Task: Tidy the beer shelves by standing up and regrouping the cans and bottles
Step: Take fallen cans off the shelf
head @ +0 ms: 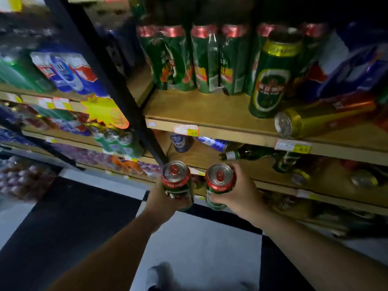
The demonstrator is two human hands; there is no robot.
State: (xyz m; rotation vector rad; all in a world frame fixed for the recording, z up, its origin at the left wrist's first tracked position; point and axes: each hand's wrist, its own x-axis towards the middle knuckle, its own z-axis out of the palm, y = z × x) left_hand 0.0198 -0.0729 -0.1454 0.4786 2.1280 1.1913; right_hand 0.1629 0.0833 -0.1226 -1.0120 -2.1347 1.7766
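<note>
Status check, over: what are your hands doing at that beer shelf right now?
Left hand grips one red-topped can, upright. Right hand grips a second red-topped can, upright. Gold can lies toppled on the upper shelf, green bottle toppled below.

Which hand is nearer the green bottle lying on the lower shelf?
Right. The right hand is just below the bottle; the left hand is farther away, below and to its left.

The packs [63,74] on the left shelves [29,92] are blurred, the price tags [185,130] too small to read. The blue pack [357,68] is cut off by the right edge
</note>
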